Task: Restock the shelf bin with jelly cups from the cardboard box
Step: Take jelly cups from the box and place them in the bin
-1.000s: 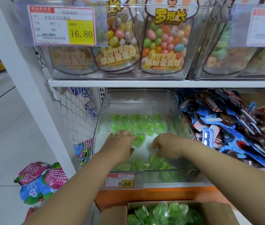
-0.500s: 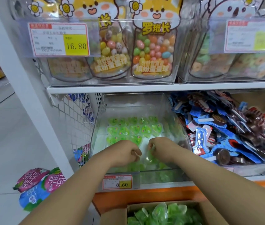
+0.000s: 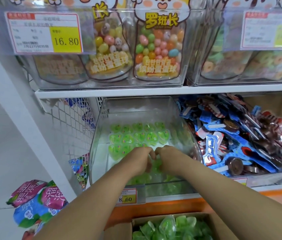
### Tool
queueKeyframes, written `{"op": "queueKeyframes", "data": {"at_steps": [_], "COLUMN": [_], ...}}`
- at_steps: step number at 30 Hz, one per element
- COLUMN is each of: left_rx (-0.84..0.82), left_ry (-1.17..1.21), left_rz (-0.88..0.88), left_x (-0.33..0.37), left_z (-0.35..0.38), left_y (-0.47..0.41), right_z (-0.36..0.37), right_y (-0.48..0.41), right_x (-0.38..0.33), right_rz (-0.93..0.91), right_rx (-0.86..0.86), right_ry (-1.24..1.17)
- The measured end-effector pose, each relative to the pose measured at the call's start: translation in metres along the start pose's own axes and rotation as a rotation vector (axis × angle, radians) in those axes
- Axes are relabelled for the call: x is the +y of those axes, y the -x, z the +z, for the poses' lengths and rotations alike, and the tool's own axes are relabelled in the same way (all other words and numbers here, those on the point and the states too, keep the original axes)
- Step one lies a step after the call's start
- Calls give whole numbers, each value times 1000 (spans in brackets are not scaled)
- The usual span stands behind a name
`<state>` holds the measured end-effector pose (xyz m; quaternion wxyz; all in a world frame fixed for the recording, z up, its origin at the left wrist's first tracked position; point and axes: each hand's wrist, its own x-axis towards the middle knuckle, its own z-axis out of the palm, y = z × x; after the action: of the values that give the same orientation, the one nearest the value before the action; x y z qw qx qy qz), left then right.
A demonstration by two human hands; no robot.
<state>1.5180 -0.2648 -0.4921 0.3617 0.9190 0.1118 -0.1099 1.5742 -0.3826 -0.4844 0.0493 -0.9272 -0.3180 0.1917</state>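
Head view shows the clear shelf bin (image 3: 100, 135) on the lower shelf, its front wall hazed by reflections; below it the cardboard box (image 3: 119, 229) is cut off by the frame's bottom edge, with loose green jelly cups (image 3: 168, 227) heaped inside; the left hand (image 3: 140, 158) and right hand (image 3: 169, 156) meet low in the bin, fingers curled downward and tips hidden, so I cannot tell whether either holds a cup; more jelly cups lie in neat rows on the bin floor just behind them; the price tag (image 3: 127, 198) is partly covered by the left forearm.

Candy jars (image 3: 157, 49) above; lollipops (image 3: 232, 135) right.
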Motion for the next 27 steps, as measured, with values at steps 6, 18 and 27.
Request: {"op": "queueKeyframes", "data": {"at_steps": [6,18,27], "left_rx": [121,128,-95], "left_ry": [41,-533,-582], "left_rz": [30,10,-4], "left_x": [2,-33,-36], "left_z": [-1,-19,-16], "left_y": [-3,3,6], "right_z": [-1,5,-3], "right_y": [6,-1,3], "right_x": [1,2,0], "right_rz": [38,94,112], "right_rx": [11,61,56], "right_ry": [-60,-45,155]}}
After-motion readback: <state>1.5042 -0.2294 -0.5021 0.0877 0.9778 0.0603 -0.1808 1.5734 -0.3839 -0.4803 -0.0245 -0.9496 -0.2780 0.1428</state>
